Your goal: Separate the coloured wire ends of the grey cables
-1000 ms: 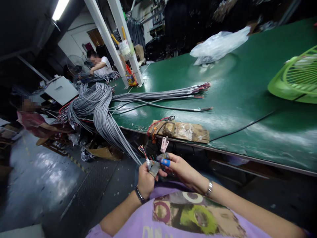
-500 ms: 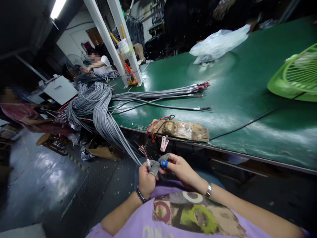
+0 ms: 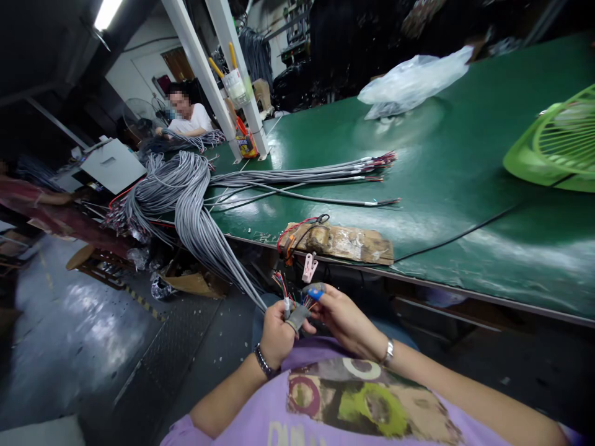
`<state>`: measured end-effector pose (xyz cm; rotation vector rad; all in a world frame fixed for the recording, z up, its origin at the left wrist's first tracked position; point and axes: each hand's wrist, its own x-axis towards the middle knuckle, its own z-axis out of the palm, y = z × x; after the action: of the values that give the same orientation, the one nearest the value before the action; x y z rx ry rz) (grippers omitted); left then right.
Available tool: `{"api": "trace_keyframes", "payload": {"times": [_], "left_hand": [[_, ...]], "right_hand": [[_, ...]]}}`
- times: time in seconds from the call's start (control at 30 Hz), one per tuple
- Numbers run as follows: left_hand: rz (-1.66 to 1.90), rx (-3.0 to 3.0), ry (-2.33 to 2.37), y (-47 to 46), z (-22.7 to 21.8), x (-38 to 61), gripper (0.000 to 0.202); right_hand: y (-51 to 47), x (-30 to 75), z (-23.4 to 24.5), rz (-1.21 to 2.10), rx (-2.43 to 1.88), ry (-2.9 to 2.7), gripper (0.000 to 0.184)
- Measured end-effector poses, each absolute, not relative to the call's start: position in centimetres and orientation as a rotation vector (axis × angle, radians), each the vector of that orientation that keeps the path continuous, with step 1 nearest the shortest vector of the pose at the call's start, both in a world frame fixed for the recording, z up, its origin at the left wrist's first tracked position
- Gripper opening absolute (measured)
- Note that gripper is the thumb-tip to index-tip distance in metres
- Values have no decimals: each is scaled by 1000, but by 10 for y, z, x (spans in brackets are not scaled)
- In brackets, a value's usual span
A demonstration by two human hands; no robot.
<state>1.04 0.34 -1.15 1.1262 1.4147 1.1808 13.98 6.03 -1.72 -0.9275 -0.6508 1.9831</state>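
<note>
My left hand is closed round the stripped end of a grey cable, and its thumb wears a grey finger cot. Thin coloured wires fan out above my fist. My right hand, with a blue cot on the forefinger and a grey one on the thumb, pinches those wires right beside the left hand. Both hands hover in front of my purple shirt, below the front edge of the green table. The cable runs up and left into a thick grey bundle that hangs over the table's corner.
A taped wooden block with red wires lies at the table's edge, a pink clip hanging below it. Finished cables, a plastic bag and a green fan lie on the table. A seated person works at the far end.
My right hand has lifted a little and now pinches the coloured wires higher up. The left hand has turned slightly with the cable end. The person at far left has moved out of view.
</note>
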Motion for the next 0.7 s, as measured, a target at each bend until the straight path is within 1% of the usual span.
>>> {"api": "trace_keyframes", "payload": {"times": [0.07,0.13,0.23,0.3,0.4,0.5,0.6,0.7], "left_hand": [[1222,1098,1416,2,-15,10,27],[1255,1076,1421,1,-17,9,27],[1262,1084,1425,1,-16,8,28],[1241,1109,1426,1,-14,9,28],[1219,1128,1437,1,-14,9,27],[1261,1107,1444,2,-17,10,26],[1342,1021,1422,4,-18,12,25],[1394,891,1359,6,-7,16,24]], "right_hand": [[65,144,-20,1965,-959,-556,23],[66,147,-20,2013,-931,-598,24],[61,148,-13,2096,-821,-868,31],[57,146,-6,2081,-773,-1035,33],[56,143,4,2034,-766,-1142,33],[56,144,8,2005,-787,-1173,32],[57,147,2,1965,-811,-1152,31],[62,150,-11,1951,-835,-977,34]]}}
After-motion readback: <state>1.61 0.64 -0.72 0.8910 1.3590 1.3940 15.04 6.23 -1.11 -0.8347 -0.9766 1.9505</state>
